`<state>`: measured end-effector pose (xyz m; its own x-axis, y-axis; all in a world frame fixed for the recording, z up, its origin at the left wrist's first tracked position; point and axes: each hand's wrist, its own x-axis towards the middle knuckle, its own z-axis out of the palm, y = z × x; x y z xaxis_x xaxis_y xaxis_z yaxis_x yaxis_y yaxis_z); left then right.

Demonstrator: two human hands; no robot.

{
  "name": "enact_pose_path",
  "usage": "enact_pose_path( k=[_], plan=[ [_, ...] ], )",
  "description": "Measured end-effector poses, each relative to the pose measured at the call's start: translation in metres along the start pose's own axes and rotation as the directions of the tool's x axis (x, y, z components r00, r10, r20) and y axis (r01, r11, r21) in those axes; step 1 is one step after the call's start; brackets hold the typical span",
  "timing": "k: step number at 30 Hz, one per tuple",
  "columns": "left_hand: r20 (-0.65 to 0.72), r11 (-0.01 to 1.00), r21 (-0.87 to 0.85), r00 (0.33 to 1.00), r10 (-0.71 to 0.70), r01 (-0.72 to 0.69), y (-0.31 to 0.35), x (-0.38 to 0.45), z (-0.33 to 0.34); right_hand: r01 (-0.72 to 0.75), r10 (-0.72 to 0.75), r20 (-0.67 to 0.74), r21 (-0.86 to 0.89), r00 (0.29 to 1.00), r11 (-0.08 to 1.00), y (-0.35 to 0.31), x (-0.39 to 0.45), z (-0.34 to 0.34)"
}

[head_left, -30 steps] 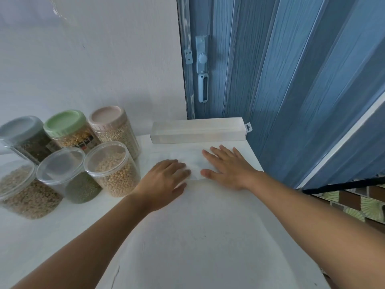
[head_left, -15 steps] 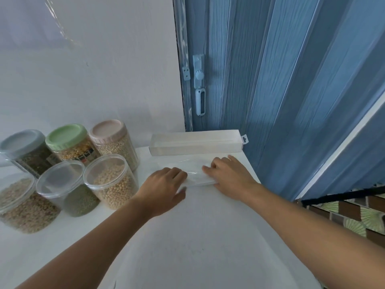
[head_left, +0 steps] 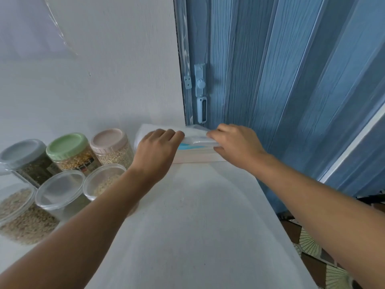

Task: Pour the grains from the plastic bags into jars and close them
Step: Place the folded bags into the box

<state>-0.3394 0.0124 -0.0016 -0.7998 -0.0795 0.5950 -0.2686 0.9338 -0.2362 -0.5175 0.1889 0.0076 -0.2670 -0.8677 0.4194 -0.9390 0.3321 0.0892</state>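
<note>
left hand (head_left: 157, 147) and right hand (head_left: 235, 142) — fingers curled, each pinching an end of the folded plastic bag (head_left: 195, 137) above the long box (head_left: 195, 156) — six closed jars (head_left: 70, 151) at left

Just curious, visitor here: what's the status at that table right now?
Both hands, left hand and right hand, grip the folded plastic bag over the long box. Jars lidded at left. Nothing in the way.

Jars (head_left: 68, 176) left on table (head_left: 198, 226), box (head_left: 195, 155) behind, against wall.

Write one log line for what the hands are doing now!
left hand: holds folded bag | right hand: holds it | over box | jars: closed
</note>
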Motion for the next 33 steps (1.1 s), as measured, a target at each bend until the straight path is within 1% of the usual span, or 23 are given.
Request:
enact_pose_path(
  k=[2,3,5,8,12,15,17,21,22,24,25,27,28,29,31,33],
  plan=[
    [-0.042,0.999,0.028,0.999,0.023,-0.022,-0.007,0.013,0.012,-0.024,0.024,-0.014,-0.001,1.0,1.0,0.008,0.011,0.001],
    [-0.028,0.999,0.038,0.999,0.034,-0.033,-0.008,0.017,0.019,-0.037,0.037,-0.005,0.003,0.999,0.999,0.011,0.014,0.004],
    [0.048,0.997,0.056,0.998,0.05,-0.053,-0.009,0.023,0.035,-0.056,0.056,0.027,0.001,0.998,0.998,0.016,0.018,0.015],
    [0.203,0.995,0.072,0.978,0.053,-0.069,-0.008,0.023,0.061,-0.069,0.071,0.103,-0.02,0.992,0.997,0.021,0.019,0.037],
    [0.281,0.994,0.027,0.955,0.097,-0.109,-0.007,0.022,0.079,-0.054,0.059,0.193,-0.034,0.979,0.998,0.027,0.018,0.061],
    [0.356,0.992,-0.056,0.926,0.125,-0.112,-0.005,0.018,0.085,-0.057,0.05,0.313,0.013,0.948,0.998,0.032,0.018,0.073],
    [0.398,0.991,-0.116,0.912,0.103,-0.062,-0.005,0.016,0.086,-0.063,0.042,0.387,0.044,0.921,0.997,0.035,0.019,0.076],
    [0.562,0.993,-0.114,0.824,0.073,-0.01,-0.006,0.019,0.077,-0.06,-0.004,0.519,0.107,0.855,0.993,0.045,0.026,0.069],
    [0.592,0.989,-0.145,0.804,0.057,0.037,-0.008,0.021,0.073,-0.075,-0.01,0.555,0.131,0.831,0.989,0.046,0.028,0.067],
    [0.666,0.95,-0.239,0.746,0.009,0.201,-0.013,0.025,0.066,-0.109,-0.03,0.615,0.188,0.788,0.976,0.047,0.033,0.063],
    [0.704,0.916,-0.284,0.71,-0.002,0.284,-0.016,0.028,0.062,-0.129,-0.041,0.634,0.22,0.772,0.967,0.047,0.034,0.063],
    [0.745,0.83,-0.355,0.666,-0.026,0.43,-0.025,0.031,0.054,-0.185,-0.044,0.662,0.272,0.748,0.944,0.049,0.037,0.059],
    [0.747,0.786,-0.376,0.662,-0.055,0.49,-0.029,0.031,0.051,-0.219,-0.037,0.673,0.292,0.739,0.931,0.051,0.039,0.056],
    [0.736,0.765,-0.383,0.671,-0.084,0.517,-0.034,0.031,0.049,-0.24,-0.042,0.682,0.313,0.73,0.919,0.053,0.041,0.053],
    [0.724,0.792,-0.345,0.68,-0.117,0.504,-0.04,0.03,0.048,-0.266,-0.06,0.705,0.343,0.707,0.901,0.059,0.044,0.05],
    [0.742,0.808,-0.302,0.657,-0.134,0.506,-0.04,0.03,0.049,-0.323,-0.044,0.72,0.364,0.692,0.874,0.065,0.045,0.049]
  ],
)
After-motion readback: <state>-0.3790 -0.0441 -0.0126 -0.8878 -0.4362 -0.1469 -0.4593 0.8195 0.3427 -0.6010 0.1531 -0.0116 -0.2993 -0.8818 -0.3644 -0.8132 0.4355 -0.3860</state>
